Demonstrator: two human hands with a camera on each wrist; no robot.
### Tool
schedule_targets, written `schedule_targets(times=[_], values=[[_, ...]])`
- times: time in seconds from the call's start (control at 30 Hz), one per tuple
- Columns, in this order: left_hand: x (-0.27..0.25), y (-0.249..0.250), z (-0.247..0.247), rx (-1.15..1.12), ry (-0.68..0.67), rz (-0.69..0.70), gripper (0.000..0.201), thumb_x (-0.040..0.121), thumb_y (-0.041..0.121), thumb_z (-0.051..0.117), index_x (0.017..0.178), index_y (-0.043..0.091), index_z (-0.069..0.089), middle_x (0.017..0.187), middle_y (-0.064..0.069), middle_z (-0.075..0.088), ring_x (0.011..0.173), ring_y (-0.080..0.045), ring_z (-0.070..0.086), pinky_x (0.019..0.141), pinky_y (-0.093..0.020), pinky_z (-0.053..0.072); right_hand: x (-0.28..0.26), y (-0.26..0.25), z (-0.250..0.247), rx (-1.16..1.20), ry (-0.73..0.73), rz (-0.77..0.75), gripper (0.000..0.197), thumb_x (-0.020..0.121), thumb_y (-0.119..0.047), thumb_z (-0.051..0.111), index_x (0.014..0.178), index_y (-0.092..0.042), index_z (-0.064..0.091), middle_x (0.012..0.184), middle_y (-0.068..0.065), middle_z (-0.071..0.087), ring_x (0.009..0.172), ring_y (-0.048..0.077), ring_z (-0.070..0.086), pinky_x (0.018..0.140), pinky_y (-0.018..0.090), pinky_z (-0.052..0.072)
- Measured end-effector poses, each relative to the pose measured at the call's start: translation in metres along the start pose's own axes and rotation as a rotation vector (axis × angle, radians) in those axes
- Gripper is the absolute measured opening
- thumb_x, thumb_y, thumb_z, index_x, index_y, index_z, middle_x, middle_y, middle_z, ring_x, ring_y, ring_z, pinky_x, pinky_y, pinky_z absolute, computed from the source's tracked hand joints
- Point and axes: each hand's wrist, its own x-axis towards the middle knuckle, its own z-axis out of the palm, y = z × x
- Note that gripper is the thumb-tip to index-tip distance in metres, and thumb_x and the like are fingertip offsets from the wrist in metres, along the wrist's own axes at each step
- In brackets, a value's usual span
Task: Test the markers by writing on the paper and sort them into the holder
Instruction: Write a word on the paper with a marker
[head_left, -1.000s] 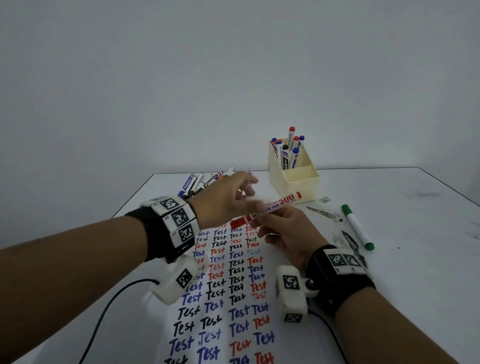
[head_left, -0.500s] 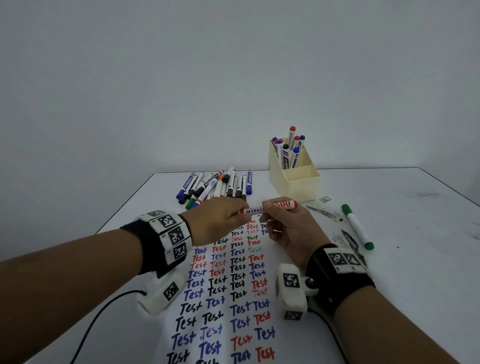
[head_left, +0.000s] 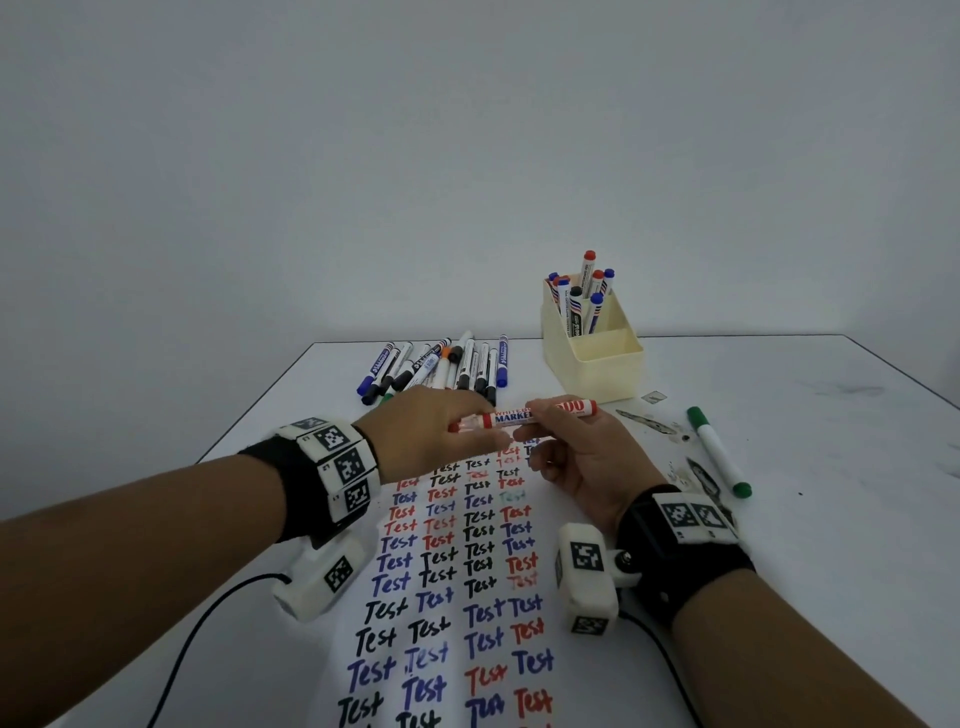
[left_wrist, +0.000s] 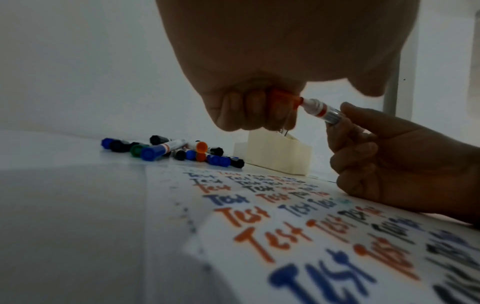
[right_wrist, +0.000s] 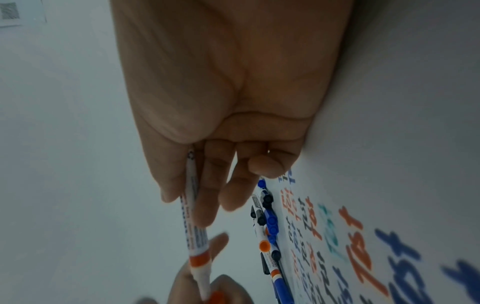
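Observation:
A red whiteboard marker lies level above the top of the paper, which is covered in rows of "Test". My right hand pinches its barrel. My left hand grips the red cap with curled fingers. The cap is drawn a little off, so the white neck shows between cap and barrel. The cream holder stands behind the hands at the right, with several markers upright in its rear compartment. Its front compartment looks empty.
A pile of several loose markers lies at the back of the table, left of the holder. A green marker lies alone to the right of my right hand, beside ink smudges. A black cable runs from my left wrist.
My left hand dropped from beside the pile onto the marker's cap end. The marker swung from tilted to level, and the cap has slid partly off the barrel.

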Motion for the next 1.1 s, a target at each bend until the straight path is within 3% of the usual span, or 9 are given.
schedule_targets(times=[0.07, 0.13, 0.2, 0.27, 0.4, 0.57, 0.7, 0.93, 1.1], values=[[-0.001, -0.010, 0.003, -0.076, -0.063, -0.027, 0.054, 0.090, 0.076, 0.041, 0.129, 0.039, 0.047, 0.089, 0.002, 0.066, 0.076, -0.015, 0.064, 0.073, -0.037, 0.054, 0.001, -0.001, 0.001, 0.015, 0.035, 0.011, 0.014, 0.096, -0.024, 0.070, 0.099, -0.010, 0.070, 0.090, 0.016, 0.074, 0.056, 0.020, 0.058, 0.056, 0.030, 0.040], [-0.001, -0.022, 0.004, -0.175, -0.063, -0.070, 0.033, 0.101, 0.049, 0.046, 0.129, 0.033, 0.039, 0.088, -0.008, 0.059, 0.068, -0.017, 0.055, 0.065, -0.036, 0.051, 0.002, -0.001, 0.000, 0.039, 0.080, 0.024, 0.018, 0.096, -0.025, 0.070, 0.104, -0.009, 0.069, 0.091, 0.015, 0.075, 0.056, 0.020, 0.058, 0.055, 0.029, 0.043], [0.000, -0.039, 0.003, -0.145, -0.019, -0.109, 0.023, 0.104, 0.021, 0.043, 0.124, 0.024, 0.034, 0.083, -0.006, 0.054, 0.059, -0.012, 0.049, 0.053, -0.027, 0.044, 0.003, -0.001, 0.000, 0.058, 0.110, 0.033, 0.021, 0.096, -0.025, 0.071, 0.108, -0.009, 0.068, 0.092, 0.014, 0.075, 0.057, 0.020, 0.059, 0.053, 0.027, 0.047], [0.002, -0.060, -0.002, -0.035, 0.029, -0.157, 0.018, 0.103, 0.014, 0.043, 0.115, 0.020, 0.032, 0.091, -0.006, 0.063, 0.067, -0.018, 0.058, 0.058, -0.029, 0.049, 0.004, 0.000, 0.000, 0.067, 0.116, 0.041, 0.022, 0.096, -0.024, 0.071, 0.110, -0.008, 0.068, 0.092, 0.015, 0.075, 0.057, 0.020, 0.060, 0.051, 0.026, 0.049], [0.000, -0.105, -0.011, 0.121, 0.046, -0.279, 0.015, 0.100, 0.019, 0.055, 0.107, 0.022, 0.043, 0.105, 0.001, 0.064, 0.091, -0.017, 0.060, 0.078, -0.029, 0.045, 0.005, 0.000, 0.000, 0.060, 0.105, 0.047, 0.019, 0.096, -0.023, 0.070, 0.108, -0.008, 0.067, 0.090, 0.015, 0.075, 0.059, 0.021, 0.061, 0.052, 0.027, 0.049], [-0.008, -0.135, -0.017, 0.249, 0.072, -0.313, 0.010, 0.093, 0.026, 0.066, 0.102, 0.029, 0.066, 0.102, 0.006, 0.058, 0.095, -0.014, 0.056, 0.083, -0.025, 0.041, 0.005, 0.000, 0.000, 0.049, 0.103, 0.040, 0.018, 0.097, -0.023, 0.069, 0.106, -0.009, 0.068, 0.088, 0.014, 0.075, 0.061, 0.021, 0.061, 0.054, 0.027, 0.050], [-0.011, -0.142, -0.021, 0.237, 0.082, -0.356, 0.008, 0.087, 0.037, 0.070, 0.093, 0.042, 0.068, 0.100, 0.008, 0.058, 0.094, -0.014, 0.056, 0.089, -0.036, 0.049, 0.006, 0.001, 0.001, 0.049, 0.100, 0.044, 0.014, 0.097, -0.023, 0.068, 0.103, -0.010, 0.068, 0.085, 0.013, 0.074, 0.059, 0.019, 0.060, 0.053, 0.026, 0.050], [-0.006, -0.139, -0.018, 0.279, -0.023, -0.418, 0.021, 0.092, 0.041, 0.065, 0.111, 0.033, 0.067, 0.112, 0.009, 0.062, 0.100, -0.012, 0.053, 0.089, -0.029, 0.045, 0.005, 0.000, 0.003, 0.030, 0.090, 0.047, 0.014, 0.097, -0.022, 0.066, 0.103, -0.009, 0.068, 0.083, 0.012, 0.073, 0.058, 0.019, 0.059, 0.050, 0.024, 0.050], [-0.007, -0.139, -0.016, 0.336, -0.002, -0.409, 0.059, 0.085, 0.064, 0.062, 0.135, 0.036, 0.050, 0.134, 0.007, 0.052, 0.121, -0.018, 0.048, 0.103, -0.042, 0.043, 0.003, -0.003, 0.005, 0.028, 0.102, 0.054, 0.014, 0.097, -0.022, 0.066, 0.103, -0.009, 0.067, 0.080, 0.011, 0.073, 0.057, 0.018, 0.059, 0.050, 0.024, 0.050]])
